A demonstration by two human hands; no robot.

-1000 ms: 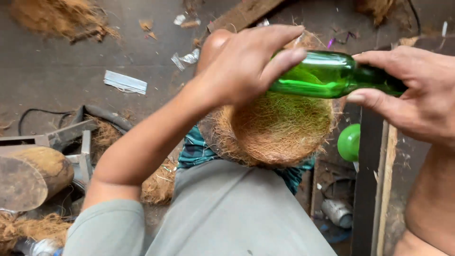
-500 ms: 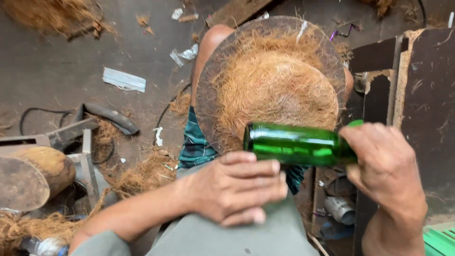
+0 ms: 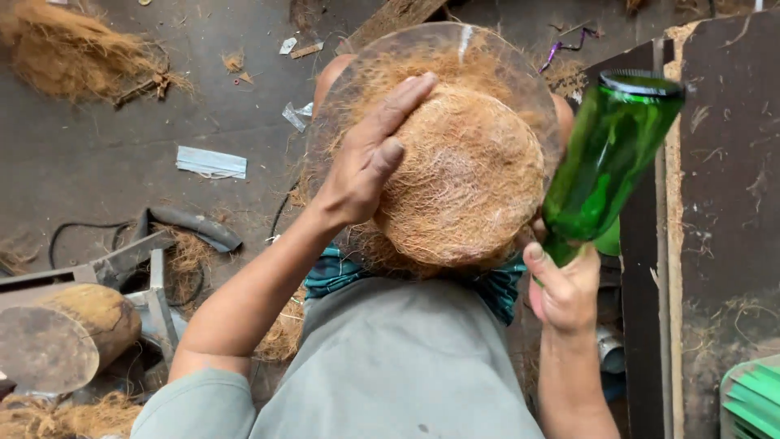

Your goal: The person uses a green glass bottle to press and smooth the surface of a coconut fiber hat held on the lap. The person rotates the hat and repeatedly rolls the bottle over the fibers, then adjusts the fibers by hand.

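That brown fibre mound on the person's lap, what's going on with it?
A person seen from above presses the left hand flat on a round, domed mound of brown coconut fibre seated on a wide round mould across the knees. The right hand grips a green glass bottle by its neck, base tilted upward, just right of the mound. Loose fibre and a wooden log lie on the floor.

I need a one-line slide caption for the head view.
Left hand presses a coconut-fibre dome; right hand holds a green glass bottle beside it.
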